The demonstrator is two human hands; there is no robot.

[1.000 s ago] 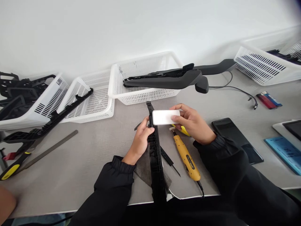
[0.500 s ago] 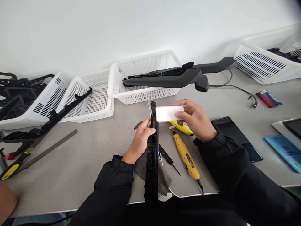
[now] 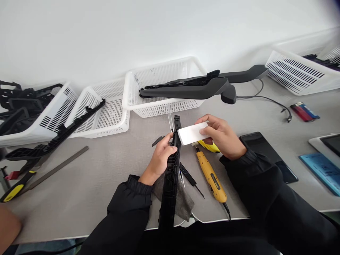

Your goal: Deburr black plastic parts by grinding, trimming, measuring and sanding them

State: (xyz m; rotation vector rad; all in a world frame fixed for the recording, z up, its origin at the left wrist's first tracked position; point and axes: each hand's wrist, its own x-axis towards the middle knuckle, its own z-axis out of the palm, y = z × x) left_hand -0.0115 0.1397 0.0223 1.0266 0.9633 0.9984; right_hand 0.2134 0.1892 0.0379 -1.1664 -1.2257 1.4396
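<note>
A long black plastic strip (image 3: 171,180) runs from the table's near edge up toward the baskets. My left hand (image 3: 160,158) is wrapped round it near its far end. My right hand (image 3: 221,136) pinches a flat white block (image 3: 191,133) and holds its left end against the strip's upper part. Under the strip lies a grey cloth (image 3: 183,202). A yellow-handled tool (image 3: 211,177) with a cord and a thin black blade (image 3: 190,177) lie on the table just right of the strip.
White baskets (image 3: 162,104) line the back, one bearing long black parts (image 3: 186,90). Another black strip (image 3: 58,132) leans from a left basket. A metal file (image 3: 57,168), phone (image 3: 265,152), lighters (image 3: 304,111), blue card (image 3: 320,170) lie around. Someone's arm (image 3: 7,228) shows at lower left.
The strip's near end has swung left while its far end stayed by the baskets. My right hand tilted the white block and brought its end down against the strip.
</note>
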